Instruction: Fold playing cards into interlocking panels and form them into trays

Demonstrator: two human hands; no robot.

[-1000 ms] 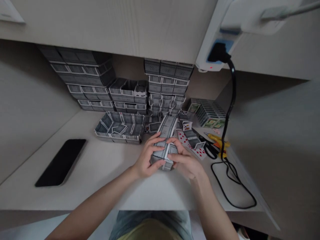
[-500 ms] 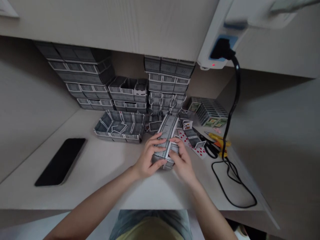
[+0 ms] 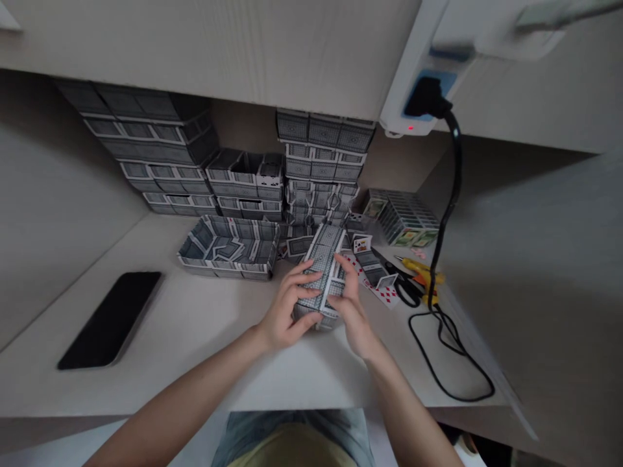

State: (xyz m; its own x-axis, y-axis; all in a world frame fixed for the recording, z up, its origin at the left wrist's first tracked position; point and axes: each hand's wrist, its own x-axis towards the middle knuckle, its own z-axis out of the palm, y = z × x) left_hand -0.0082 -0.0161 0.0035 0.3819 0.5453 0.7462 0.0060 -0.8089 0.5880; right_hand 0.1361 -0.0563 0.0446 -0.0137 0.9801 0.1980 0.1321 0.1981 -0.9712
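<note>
A long box folded from playing cards, backs outward, stands tilted on the desk between my hands. My left hand wraps its left side, fingers across the patterned face and thumb near the lower end. On the right side, my right hand presses it with the thumb on the near face and a finger along the far edge. Just behind lie loose playing cards, and more red-suited cards are to the right. An open tray made of cards sits to the left, with folded cards inside.
Stacked card boxes fill the back left; another stack rises in the middle. At right are packaged card decks, black-handled scissors, a yellow-handled tool and a looped black cable. A phone lies at left.
My right hand's fingers have spread and shifted up along the box's right side, exposing more of that face. The left hand keeps its hold. The view has shifted slightly.
</note>
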